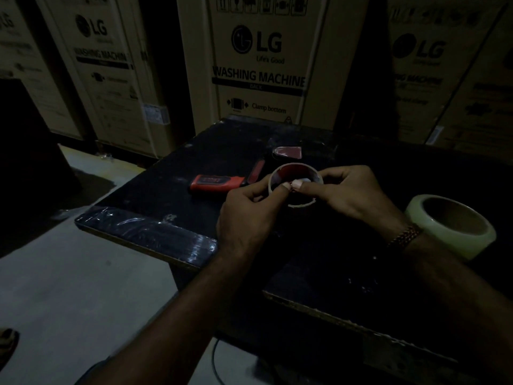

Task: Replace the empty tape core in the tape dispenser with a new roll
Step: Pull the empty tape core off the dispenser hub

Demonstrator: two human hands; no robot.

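Empty tape core [295, 187], frame centre: we pinch its near rim with left hand [249, 209] and right hand [347, 194], still on the red tape dispenser [222, 183]. New roll [452, 225], right edge, on the table [166, 173], untouched. We judge removal under way, loading left.

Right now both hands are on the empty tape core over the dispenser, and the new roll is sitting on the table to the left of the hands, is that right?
Not quite. The head view shows the new roll to the right of the hands, beside the right wrist. The rest holds: left hand and right hand both hold the empty core over the dispenser.
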